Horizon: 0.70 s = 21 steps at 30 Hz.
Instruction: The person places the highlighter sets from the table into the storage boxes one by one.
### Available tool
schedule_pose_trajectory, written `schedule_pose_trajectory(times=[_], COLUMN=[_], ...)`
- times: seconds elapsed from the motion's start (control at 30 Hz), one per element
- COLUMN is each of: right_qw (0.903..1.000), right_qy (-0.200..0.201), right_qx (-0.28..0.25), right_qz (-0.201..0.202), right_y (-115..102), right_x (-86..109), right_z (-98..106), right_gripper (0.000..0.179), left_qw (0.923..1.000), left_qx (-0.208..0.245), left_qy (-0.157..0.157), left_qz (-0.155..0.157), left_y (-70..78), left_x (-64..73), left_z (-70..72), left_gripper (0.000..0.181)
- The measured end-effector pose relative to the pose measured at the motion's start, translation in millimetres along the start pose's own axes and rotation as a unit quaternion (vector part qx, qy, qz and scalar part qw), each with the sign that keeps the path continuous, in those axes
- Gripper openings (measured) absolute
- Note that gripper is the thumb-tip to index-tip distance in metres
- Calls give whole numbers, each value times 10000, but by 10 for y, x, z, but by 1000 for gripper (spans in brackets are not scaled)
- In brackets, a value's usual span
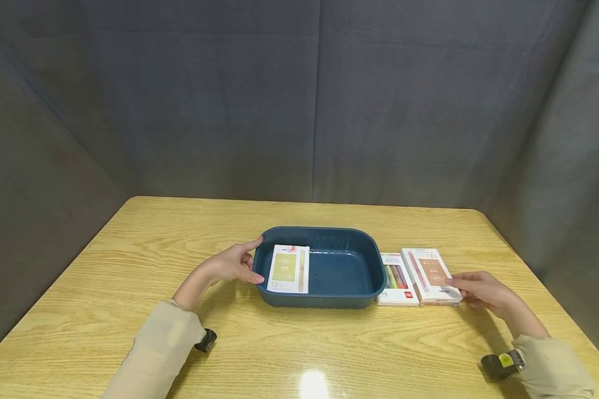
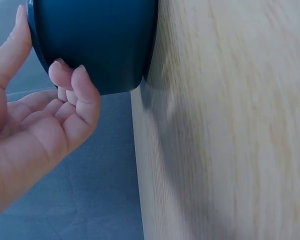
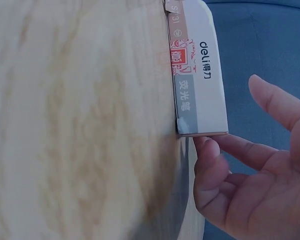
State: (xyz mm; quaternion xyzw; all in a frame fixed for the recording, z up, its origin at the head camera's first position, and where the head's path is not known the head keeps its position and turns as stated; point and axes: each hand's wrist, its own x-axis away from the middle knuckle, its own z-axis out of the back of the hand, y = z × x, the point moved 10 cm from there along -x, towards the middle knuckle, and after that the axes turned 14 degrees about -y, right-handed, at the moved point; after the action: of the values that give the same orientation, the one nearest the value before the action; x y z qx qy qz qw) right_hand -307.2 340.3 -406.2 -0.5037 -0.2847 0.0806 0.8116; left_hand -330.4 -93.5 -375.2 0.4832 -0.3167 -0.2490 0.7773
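My left hand (image 1: 232,263) grips the left end of a dark blue plastic bin (image 1: 346,301). In the left wrist view its thumb (image 2: 11,50) lies along the rim and bent fingertips touch the outer wall. Inside the bin, at the left, a white box with a yellow-green label (image 1: 285,270) leans. To the right lies a white highlighter box with a brown-pink label (image 1: 434,274). My right hand (image 1: 484,293) touches this box's right side with its fingers, the thumb held out straight. Between bin and highlighter box sits a white pen box with a coloured window (image 1: 397,280).
Everything stands on a light wooden table (image 1: 155,244). Grey cloth (image 1: 219,111) hangs behind it and at both sides. A black wrist camera (image 1: 206,340) is strapped to the left wrist, another wrist camera (image 1: 501,366) to the right.
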Motion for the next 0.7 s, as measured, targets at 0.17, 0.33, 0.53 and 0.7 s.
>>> schedule_pose_trajectory(times=[0.17, 0.33, 0.53, 0.7], right_qw=[10000, 9999, 9999, 9997], right_qy=[60, 102, 77, 88], right_qx=[-11, 46, 103, -45], right_qz=[-67, -118, 1, 204], right_y=[25, 35, 1, -47], right_x=[1, -2, 2, 17], right_z=[6, 21, 27, 27], right_gripper=[57, 58, 58, 55], left_qw=[10000, 10000, 9996, 9999], left_qx=[6, 9, -24, 58], left_qy=[-27, -19, -138, -67], left_qz=[-7, -6, -232, -112], left_y=[0, 5, 55, 19], left_x=[-3, 6, 24, 13], left_z=[-7, -10, -28, -16], left_gripper=[97, 97, 102, 100])
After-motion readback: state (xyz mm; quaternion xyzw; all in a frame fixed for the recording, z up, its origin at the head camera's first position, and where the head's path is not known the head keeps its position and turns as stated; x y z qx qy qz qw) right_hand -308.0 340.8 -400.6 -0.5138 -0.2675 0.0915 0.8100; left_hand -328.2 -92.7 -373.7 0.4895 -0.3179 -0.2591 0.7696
